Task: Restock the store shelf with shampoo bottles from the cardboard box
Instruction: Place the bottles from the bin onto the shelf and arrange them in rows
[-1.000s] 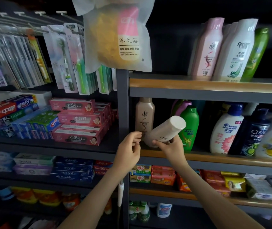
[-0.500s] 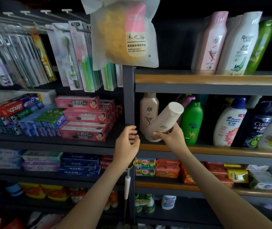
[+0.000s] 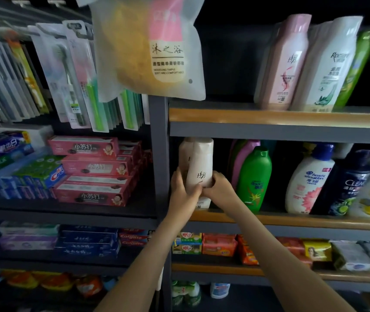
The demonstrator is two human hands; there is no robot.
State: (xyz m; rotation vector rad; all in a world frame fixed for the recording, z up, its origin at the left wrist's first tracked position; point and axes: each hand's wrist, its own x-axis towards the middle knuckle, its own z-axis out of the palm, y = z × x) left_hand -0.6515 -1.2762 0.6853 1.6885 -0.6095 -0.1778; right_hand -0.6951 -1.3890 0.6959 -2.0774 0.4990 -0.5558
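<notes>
Shampoo bottle (image 3: 199, 167): cream, dark script logo. Green bottle (image 3: 255, 176): matching green cap, orange-yellow flower print. Head & Shoulders bottle (image 3: 307, 183): white, blue cap, pink bloom. Clear bottle (image 3: 348, 183): navy, lime print. Toothpaste boxes (image 3: 89, 167): pink. Bath sponge (image 3: 132, 41): yellow, in frosted bag with pink label. Shelf edges (image 3: 269, 115): wood-orange over grey.

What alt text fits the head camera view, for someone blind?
A person's left hand and right hand hold a cream shampoo bottle upright at the left end of the shelf, in front of a matching bottle, beside a green bottle. Toothpaste boxes sit further left.
</notes>
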